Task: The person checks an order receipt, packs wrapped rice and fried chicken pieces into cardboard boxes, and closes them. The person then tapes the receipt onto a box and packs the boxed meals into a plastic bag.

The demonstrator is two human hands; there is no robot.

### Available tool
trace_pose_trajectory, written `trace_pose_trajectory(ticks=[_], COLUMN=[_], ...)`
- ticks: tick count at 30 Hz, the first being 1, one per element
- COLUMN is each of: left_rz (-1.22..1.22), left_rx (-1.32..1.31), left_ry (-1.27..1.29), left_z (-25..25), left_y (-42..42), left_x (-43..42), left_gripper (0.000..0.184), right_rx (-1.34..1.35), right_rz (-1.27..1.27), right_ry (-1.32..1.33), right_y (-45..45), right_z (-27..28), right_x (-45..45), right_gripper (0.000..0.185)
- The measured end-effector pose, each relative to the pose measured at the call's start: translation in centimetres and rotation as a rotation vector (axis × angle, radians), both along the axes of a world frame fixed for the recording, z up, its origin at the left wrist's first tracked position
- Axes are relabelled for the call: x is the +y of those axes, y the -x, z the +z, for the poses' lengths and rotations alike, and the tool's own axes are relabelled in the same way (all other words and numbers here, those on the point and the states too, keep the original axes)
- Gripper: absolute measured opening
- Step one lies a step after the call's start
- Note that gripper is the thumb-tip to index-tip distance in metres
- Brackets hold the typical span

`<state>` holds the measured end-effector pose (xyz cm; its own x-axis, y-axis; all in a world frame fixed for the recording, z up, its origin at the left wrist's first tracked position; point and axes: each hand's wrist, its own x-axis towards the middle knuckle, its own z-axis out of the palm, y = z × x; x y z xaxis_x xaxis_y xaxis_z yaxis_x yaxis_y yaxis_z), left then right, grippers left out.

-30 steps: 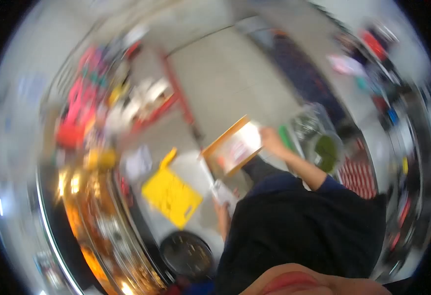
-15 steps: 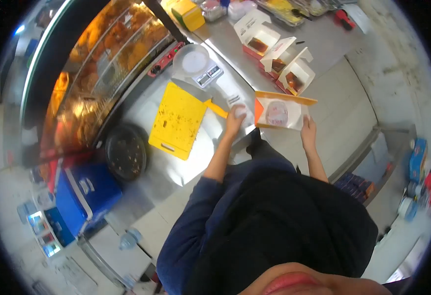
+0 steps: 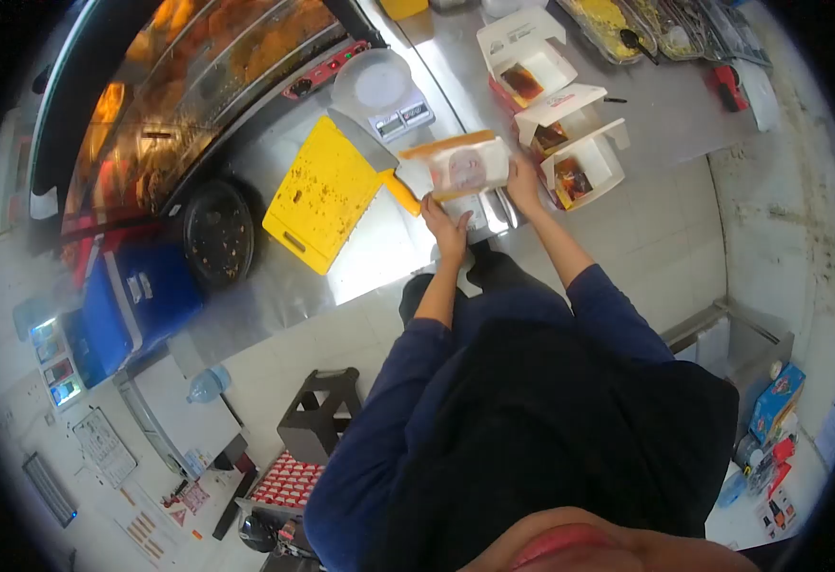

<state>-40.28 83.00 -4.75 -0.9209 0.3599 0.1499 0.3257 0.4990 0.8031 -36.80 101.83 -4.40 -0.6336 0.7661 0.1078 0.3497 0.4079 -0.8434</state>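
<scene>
A paper-lined orange and white box (image 3: pixel 465 167) is over the metal counter in front of me. My right hand (image 3: pixel 524 184) grips its right edge. At its lower left corner is my left hand (image 3: pixel 447 227), its fingers partly apart, close to the yellow handle (image 3: pixel 400 193) of a knife. The knife's blade lies on the yellow cutting board (image 3: pixel 327 195), which has dark crumbs on it. Behind the held box stands a kitchen scale (image 3: pixel 379 95) with a round clear tray. Three open boxes with food (image 3: pixel 575 179) stand at the right.
A lit food display case (image 3: pixel 217 67) fills the upper left. Next to the counter's left part are a round black tray (image 3: pixel 218 234) and a blue cooler (image 3: pixel 141 300). Food trays (image 3: pixel 608 24) stand at the top right. A dark stool (image 3: pixel 317 415) is on the floor.
The view has turned toward the counter. The held box has moved left, from beside the counter edge to over the counter near the scale, and my left hand is now at its corner.
</scene>
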Motion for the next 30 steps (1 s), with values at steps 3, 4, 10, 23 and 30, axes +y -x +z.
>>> trace_pose_trajectory(ticks=[3,4,10,23,30], left_rz=[0.053,0.052,-0.027,0.097,0.500], left_rx=[-0.062,-0.063,-0.012,0.080,0.139], left_ry=[-0.100,-0.094,0.031,0.062,0.029], left_z=[1.0,1.1,1.6,7.5,6.6], left_y=[-0.5,-0.6,-0.6,2.8,7.0], left_x=[0.7,0.7,0.7,-5.3,-11.7], left_gripper=[0.096,0.097,0.094,0.060,0.048], right_rx=[-0.001,-0.104,-0.195,-0.051,0.183], right_rz=[0.077,0.100,-0.039,0.128,-0.106], right_ry=[0.096,-0.052,-0.264,0.037,-0.075], right_y=[0.2,0.2,-1.3,-5.6,-2.7], right_z=[0.8,0.3,2.7,16.3,20.0], right_x=[0.5,0.4,-1.8,3.5,5.5], right_gripper=[0.026,0.032,0.058,0.029,0.037])
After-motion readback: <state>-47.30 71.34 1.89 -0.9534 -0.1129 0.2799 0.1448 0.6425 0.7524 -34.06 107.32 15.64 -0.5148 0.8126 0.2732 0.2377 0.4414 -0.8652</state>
